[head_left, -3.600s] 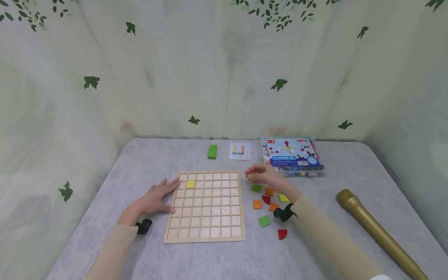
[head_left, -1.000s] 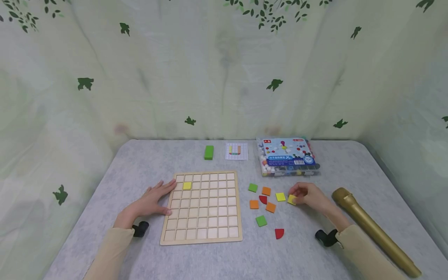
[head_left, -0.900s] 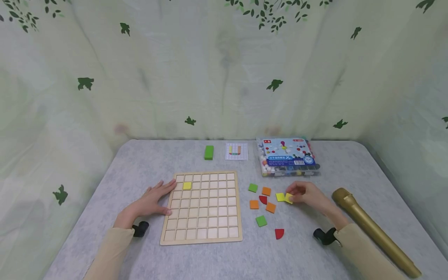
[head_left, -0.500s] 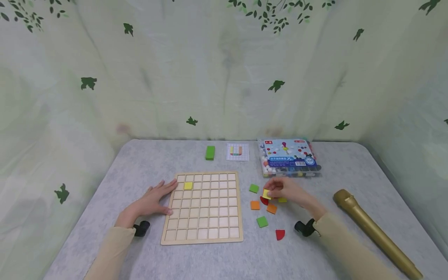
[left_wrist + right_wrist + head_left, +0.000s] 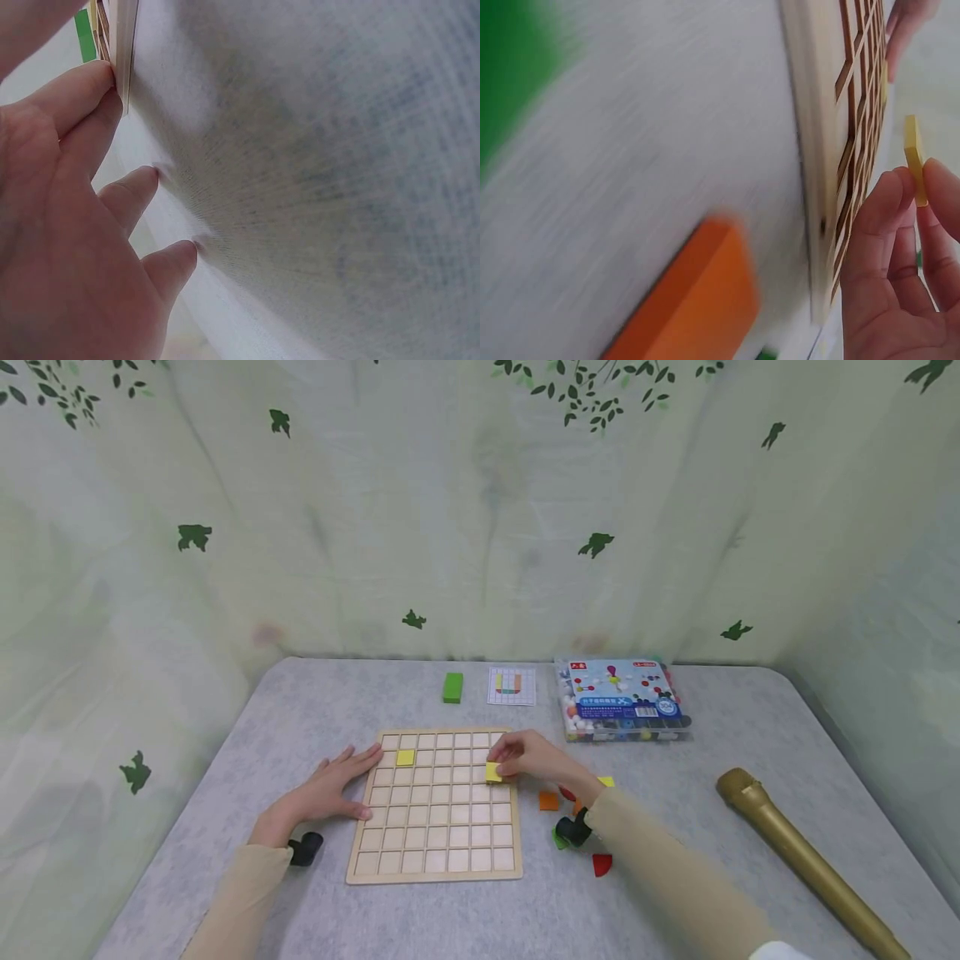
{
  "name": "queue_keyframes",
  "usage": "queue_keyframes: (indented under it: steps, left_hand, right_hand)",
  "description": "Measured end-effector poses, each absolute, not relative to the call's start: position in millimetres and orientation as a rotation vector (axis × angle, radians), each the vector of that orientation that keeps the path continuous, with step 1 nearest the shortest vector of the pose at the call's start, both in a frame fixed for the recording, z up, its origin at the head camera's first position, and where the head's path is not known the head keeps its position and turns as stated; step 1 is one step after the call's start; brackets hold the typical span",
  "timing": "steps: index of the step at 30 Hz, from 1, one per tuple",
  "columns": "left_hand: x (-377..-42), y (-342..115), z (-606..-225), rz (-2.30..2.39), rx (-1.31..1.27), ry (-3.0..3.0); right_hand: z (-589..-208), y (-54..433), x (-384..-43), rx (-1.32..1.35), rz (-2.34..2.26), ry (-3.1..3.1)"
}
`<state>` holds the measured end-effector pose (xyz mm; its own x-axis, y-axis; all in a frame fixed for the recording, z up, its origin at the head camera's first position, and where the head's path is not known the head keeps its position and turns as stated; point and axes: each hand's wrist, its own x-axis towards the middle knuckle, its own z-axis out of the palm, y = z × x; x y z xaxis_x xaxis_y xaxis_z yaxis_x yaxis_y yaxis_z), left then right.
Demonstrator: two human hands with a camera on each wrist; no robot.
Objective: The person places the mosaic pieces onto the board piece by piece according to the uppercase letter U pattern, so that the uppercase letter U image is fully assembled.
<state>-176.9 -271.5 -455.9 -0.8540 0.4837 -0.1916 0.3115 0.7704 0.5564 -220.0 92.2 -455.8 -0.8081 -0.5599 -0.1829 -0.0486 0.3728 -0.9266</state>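
Fingers (image 5: 876,216) of right hand (image 5: 536,760): pinching yellow tile (image 5: 492,772) over grid board (image 5: 438,837), right side. Left hand (image 5: 326,792): fingers spread, touching board's left edge. Green tile (image 5: 559,840): partly hidden behind black wrist camera (image 5: 574,828). Orange tile (image 5: 694,300), right wrist view: blurred. Gold microphone (image 5: 810,860): lower end cut off.

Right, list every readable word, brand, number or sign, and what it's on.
Nothing reads for certain.
Box: characters on red and blue patches, too small and blurred.
Barcode on the box: any digits too small.
Card: coloured U shape, no legible text.
Board, held tile: no writing shows.
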Motion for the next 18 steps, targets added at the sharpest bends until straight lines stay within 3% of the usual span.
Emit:
queue_keyframes:
  steps: [18]
  left_hand:
    - [-177.5, -270.8, -457.0, 0.761, 0.574, 2.627]
  right_hand:
    - [-456.5, -13.7, -226.6, -0.578, -1.453, 2.129]
